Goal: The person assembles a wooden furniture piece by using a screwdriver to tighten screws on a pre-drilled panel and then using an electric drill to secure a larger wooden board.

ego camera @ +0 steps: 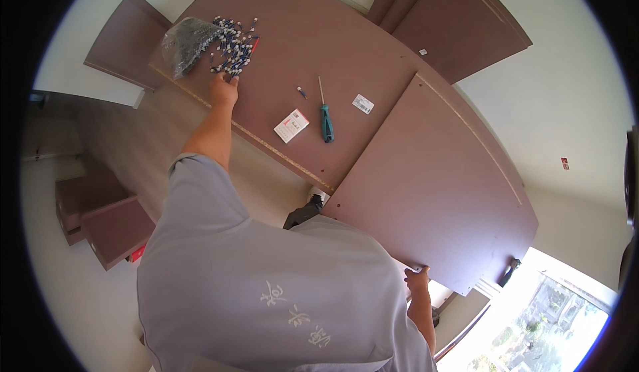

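My left hand (224, 91) reaches over a brown laminate board (279, 37). Its fingertips meet the near edge of a loose pile of furniture connecting bolts (232, 47), blue with white heads; whether one is pinched cannot be seen. Beside the pile, a clear plastic bag (187, 45) lies on its side with grey metal fittings in it. My right hand (418, 278) grips the near edge of a second brown panel (429, 172), which overlaps the first board. A screwdriver (326, 122) with a teal and black handle lies between the hands, with a single connecting bolt (302, 92) to its left.
A cigarette pack (291, 126) and a white printed label (363, 104) lie near the screwdriver. A black-handled tool (509, 272) sits at the panel's far right corner. More brown panels (459, 22) lean against the wall. Brown boards (117, 230) lie stacked at left. A bright window (544, 322) is lower right.
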{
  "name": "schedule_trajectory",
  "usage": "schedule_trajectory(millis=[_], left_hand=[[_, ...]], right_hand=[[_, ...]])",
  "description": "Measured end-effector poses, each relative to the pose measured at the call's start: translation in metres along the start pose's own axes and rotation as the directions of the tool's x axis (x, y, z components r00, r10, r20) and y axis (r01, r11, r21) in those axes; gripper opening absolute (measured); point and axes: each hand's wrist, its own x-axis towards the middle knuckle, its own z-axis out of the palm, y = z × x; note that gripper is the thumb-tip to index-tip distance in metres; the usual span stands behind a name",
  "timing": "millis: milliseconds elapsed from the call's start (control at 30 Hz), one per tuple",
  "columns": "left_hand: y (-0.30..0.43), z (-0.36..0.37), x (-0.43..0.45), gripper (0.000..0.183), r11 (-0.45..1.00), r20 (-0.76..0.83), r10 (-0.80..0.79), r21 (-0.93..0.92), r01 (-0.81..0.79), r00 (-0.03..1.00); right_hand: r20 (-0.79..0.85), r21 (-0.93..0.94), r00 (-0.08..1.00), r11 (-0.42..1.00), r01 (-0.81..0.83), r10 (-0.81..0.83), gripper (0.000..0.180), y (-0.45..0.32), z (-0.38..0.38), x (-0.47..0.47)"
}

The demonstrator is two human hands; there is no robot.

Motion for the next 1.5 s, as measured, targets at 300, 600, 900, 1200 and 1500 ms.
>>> schedule_trajectory(millis=[300,600,900,1200,1500], left_hand=[[0.009,0.006,0.037,0.046,0.961,0.305,-0.105,0.275,0.018,0.946],[-0.030,0.025,0.065,0.042,0.854,0.400,0.088,0.441,-0.276,0.912],[0.107,0.034,-0.040,0.026,0.545,0.567,0.049,-0.705,0.454,0.822],[0.293,0.045,-0.305,0.027,0.501,0.820,0.476,-0.549,0.669,0.317],[0.346,0.106,-0.615,0.021,0.784,0.988,0.153,-0.097,0.614,-0.039]], right_hand=[[-0.110,-0.114,0.976,0.978,0.174,-0.186,0.106,0.035,0.019,0.026],[-0.046,-0.141,0.998,0.989,-0.051,0.045,0.110,-0.064,-0.022,-0.037],[-0.111,0.090,0.993,0.995,0.046,-0.036,0.098,-0.009,0.001,-0.063],[-0.181,0.228,0.941,0.919,0.323,-0.286,0.047,0.051,-0.054,-0.027],[-0.548,0.432,0.825,0.800,0.417,-0.134,0.035,0.205,-0.192,0.089]])
